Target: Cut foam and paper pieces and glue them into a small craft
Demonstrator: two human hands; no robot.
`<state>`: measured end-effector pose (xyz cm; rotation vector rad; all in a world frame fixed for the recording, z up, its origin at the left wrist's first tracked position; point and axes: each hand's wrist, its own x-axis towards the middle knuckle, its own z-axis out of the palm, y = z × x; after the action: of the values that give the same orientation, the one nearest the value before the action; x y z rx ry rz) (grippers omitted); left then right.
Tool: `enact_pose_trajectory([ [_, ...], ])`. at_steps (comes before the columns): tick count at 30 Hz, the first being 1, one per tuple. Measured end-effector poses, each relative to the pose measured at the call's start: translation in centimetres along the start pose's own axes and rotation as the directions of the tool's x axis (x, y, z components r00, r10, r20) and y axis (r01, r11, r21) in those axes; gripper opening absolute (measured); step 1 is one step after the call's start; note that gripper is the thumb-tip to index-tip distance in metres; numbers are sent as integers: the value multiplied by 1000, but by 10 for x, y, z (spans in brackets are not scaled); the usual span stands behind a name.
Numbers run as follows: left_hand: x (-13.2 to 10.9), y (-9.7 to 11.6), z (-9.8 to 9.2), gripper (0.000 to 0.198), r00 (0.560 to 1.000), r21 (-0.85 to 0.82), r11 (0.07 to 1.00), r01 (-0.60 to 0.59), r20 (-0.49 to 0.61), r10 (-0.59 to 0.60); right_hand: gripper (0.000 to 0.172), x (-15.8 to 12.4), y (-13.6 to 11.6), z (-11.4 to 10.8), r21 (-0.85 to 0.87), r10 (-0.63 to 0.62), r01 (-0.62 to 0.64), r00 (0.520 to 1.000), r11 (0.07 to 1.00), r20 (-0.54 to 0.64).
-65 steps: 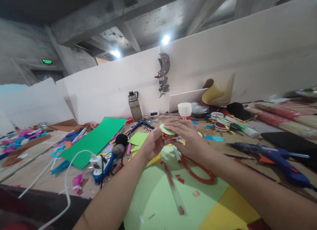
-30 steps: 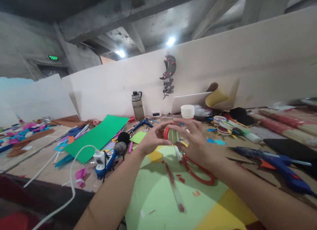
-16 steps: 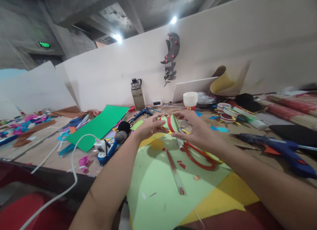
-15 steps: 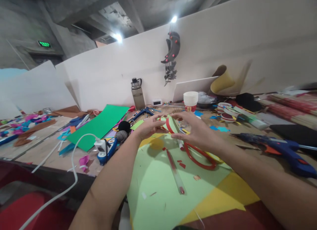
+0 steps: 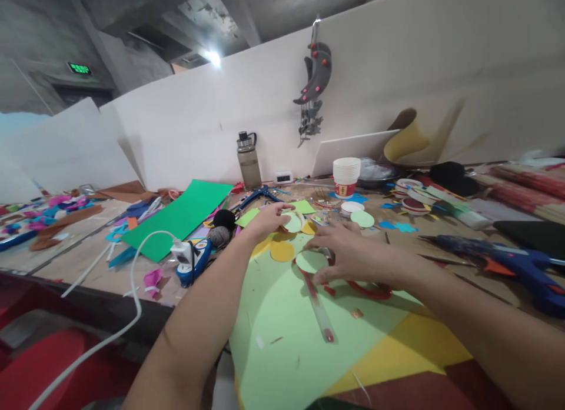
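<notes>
My right hand (image 5: 353, 254) lies low over the light green sheet (image 5: 282, 339), fingertips closed on the edge of a pale green, red-rimmed paper disc (image 5: 309, 261) that rests on the sheet. My left hand (image 5: 269, 216) reaches further back, thumb and fingers pinching a second round pale green piece (image 5: 293, 222). A yellow disc (image 5: 282, 251) lies between the two hands. A red ring (image 5: 373, 290) lies partly under my right wrist.
A clear glue stick (image 5: 321, 313) lies on the sheet. A blue glue gun (image 5: 521, 263) sits at the right, paper cups (image 5: 346, 176) and a water bottle (image 5: 248, 163) at the back, a dark green sheet (image 5: 176, 219) and a plug with white cable (image 5: 183, 254) at the left.
Both hands held one red-rimmed disc up together. Now they have parted: the right hand has lowered a disc onto the sheet, and the left has moved back to another round piece.
</notes>
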<state>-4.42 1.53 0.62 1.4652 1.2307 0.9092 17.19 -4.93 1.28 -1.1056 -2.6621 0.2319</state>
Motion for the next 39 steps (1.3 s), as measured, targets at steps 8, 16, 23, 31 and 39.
enact_pose_trajectory([
  [8,3,2,-1,38,981,-95,993,-70,-189,51,25,4,-8,-5,211,68,-25,978,977,-197],
  [16,4,7,1,26,950,-183,964,-192,-281,136,26,33,-33,-1,158,202,-192,978,969,-51],
  [23,1,10,1,30,926,-224,934,-279,-318,201,40,60,-58,9,-37,270,-268,959,963,84],
  [31,0,11,-1,26,931,-157,977,-141,-357,77,9,58,-37,8,150,227,-226,974,963,4],
  [39,-5,2,2,23,997,371,927,58,-66,-36,18,35,28,-1,321,426,-353,884,879,-194],
])
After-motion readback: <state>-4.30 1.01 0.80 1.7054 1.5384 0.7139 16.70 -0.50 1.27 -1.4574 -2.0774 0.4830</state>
